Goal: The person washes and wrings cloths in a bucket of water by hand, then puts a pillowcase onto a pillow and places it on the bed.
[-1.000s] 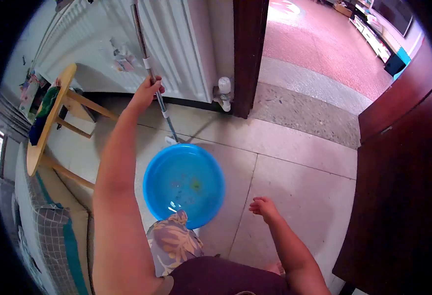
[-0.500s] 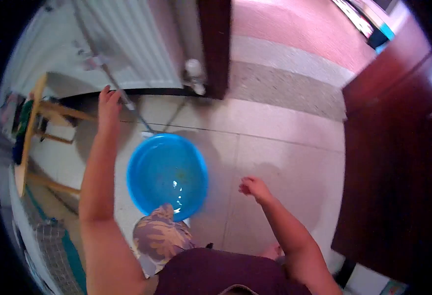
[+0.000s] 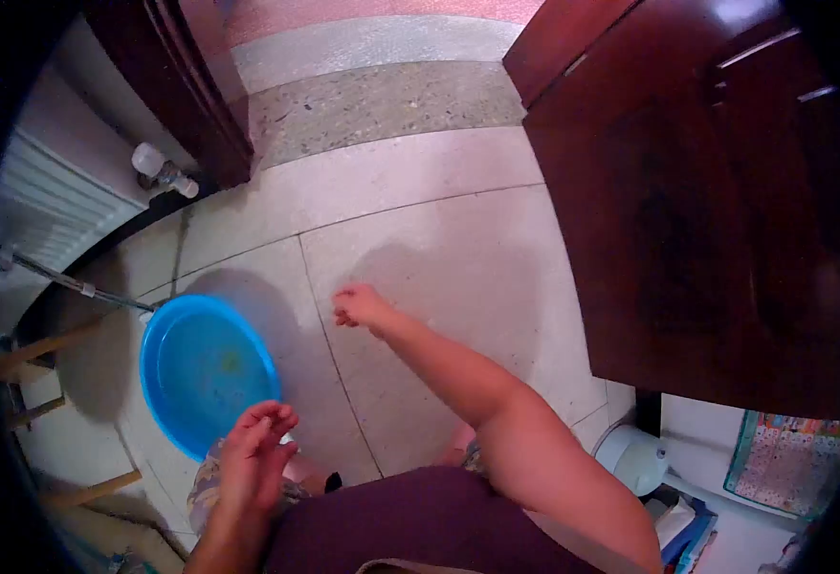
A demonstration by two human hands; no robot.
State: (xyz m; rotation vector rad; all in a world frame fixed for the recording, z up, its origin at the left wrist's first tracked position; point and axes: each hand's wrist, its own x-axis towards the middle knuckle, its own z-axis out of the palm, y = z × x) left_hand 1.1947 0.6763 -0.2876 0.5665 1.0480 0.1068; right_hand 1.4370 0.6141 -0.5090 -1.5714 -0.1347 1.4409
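Observation:
My left hand [image 3: 255, 452] is at the lower left, near the rim of a blue basin [image 3: 211, 368] that holds water with a yellowish-green spot in it. Its fingers are bent and apart, with nothing between them. Over the floor tiles, right of the basin, is my right hand [image 3: 357, 306], fingers curled; whether it holds anything is too small to tell. A metal pole [image 3: 66, 281] leans at the far left, its lower end behind the basin, touched by neither hand.
A dark red door [image 3: 688, 220] stands at the right, with a door frame [image 3: 186, 91] at the upper left. Left are a white radiator [image 3: 71, 196] and wooden stool legs [image 3: 104, 490]. A white round object [image 3: 633, 459] and a patterned sheet [image 3: 788, 464] are lower right.
My left hand has let go of the pole and come back toward my body. The view has swung right, so basin, pole and radiator appear farther left.

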